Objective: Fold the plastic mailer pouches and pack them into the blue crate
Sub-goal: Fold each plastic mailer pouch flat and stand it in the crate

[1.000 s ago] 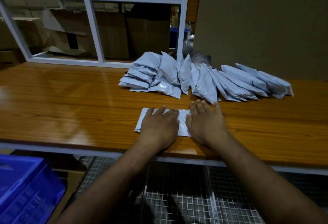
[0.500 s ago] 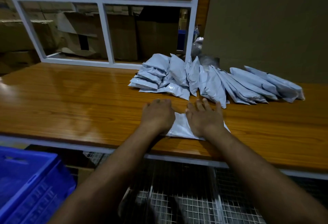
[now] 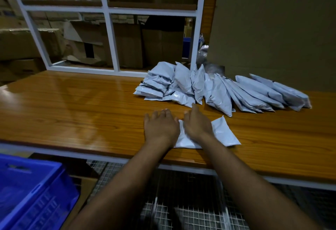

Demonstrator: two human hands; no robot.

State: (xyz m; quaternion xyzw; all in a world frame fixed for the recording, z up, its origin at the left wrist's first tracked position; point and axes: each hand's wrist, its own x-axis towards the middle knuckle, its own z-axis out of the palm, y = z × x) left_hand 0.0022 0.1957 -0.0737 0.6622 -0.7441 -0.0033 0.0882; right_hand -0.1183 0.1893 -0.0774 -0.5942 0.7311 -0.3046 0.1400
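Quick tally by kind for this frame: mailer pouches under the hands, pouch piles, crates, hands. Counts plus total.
Pale grey plastic mailer pouch under the hands, on the wooden table: 1
Pile of pale grey pouches at the back: 1 (single pouches overlap, cannot count exactly)
Blue plastic crate: 1
Hands: 2, left hand and right hand
Total: 5

Dim, glare-streaked, wide-angle edge distortion

Pouch [image 3: 223, 135] on table [image 3: 72, 113] under both hands; pile [image 3: 218, 91] behind — crate [image 3: 32, 189] lower left, probably below.
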